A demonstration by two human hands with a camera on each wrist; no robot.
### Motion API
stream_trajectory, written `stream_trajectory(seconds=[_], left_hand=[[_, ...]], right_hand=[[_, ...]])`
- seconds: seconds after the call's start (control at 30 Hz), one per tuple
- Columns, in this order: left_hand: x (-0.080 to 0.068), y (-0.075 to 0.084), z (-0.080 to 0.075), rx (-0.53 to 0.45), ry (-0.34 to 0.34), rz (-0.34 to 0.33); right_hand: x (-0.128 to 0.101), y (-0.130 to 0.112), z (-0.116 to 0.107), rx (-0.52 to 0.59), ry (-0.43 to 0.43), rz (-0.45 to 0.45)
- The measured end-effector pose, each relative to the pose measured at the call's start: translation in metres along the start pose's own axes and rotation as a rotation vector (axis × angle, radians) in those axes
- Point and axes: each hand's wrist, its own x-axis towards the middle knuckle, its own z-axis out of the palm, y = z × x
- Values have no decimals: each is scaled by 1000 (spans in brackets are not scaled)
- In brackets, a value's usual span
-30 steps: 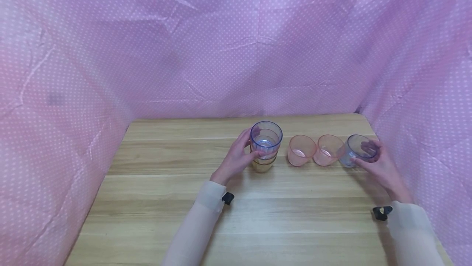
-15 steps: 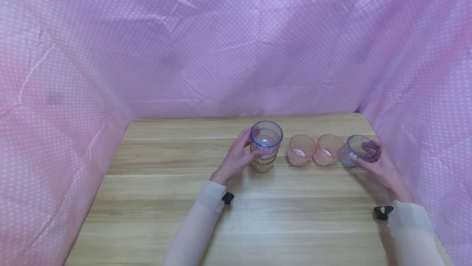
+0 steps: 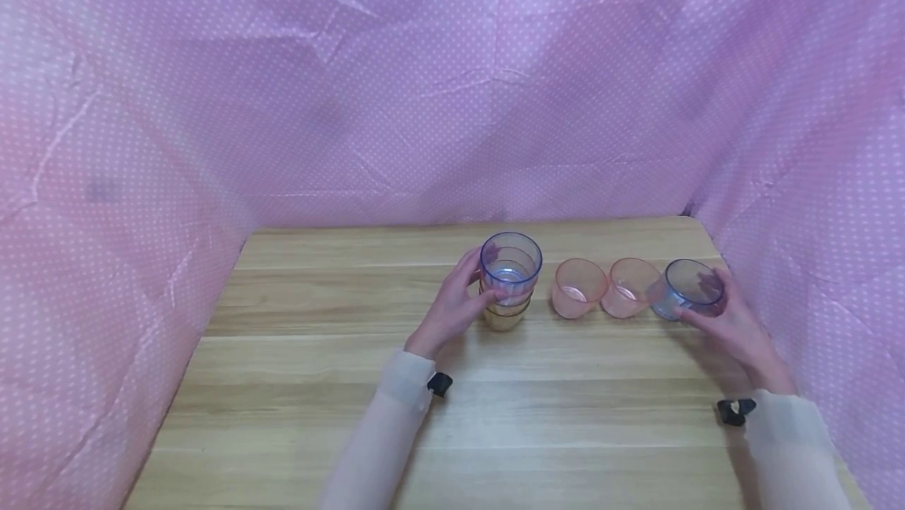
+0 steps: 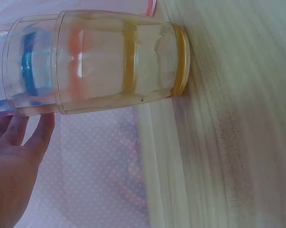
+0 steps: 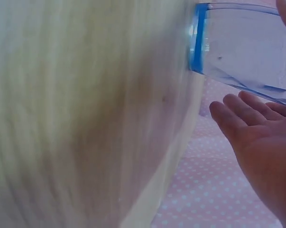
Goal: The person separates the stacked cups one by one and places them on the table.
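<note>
Right hand eases slightly rightward, spread around the blue cup on the desk; only its wrist view reveals some fingertips standing clear. Left hand grips the stack there too.

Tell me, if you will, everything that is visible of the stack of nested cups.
The stack of cups stands upright on the wood-look table. It is see-through, perhaps plastic, nested mouth up: yellow at the bottom, a blue rim on top. In the left wrist view, yellow, orange-pink and blue bands show through its walls. The left hand holds its side, thumb across the near face. The nearer pink cup stands apart, to its right.
</note>
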Motion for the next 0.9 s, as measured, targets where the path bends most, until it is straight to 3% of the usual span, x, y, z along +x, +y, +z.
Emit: stream_trajectory(seconds=[0.23, 0.57, 0.73, 0.9], left_hand=[[-1, -3, 2, 6, 6, -3], [-5, -4, 2, 34, -4, -21], [-5, -5, 4, 30, -8, -11], [-5, -5, 5, 44, -15, -7]], right_hand=[[-8, -12, -2, 123, 93, 1], [-18, -57, 4, 122, 259, -9], [-17, -83, 20, 250, 364, -156], [-18, -101, 35, 442, 355, -314]])
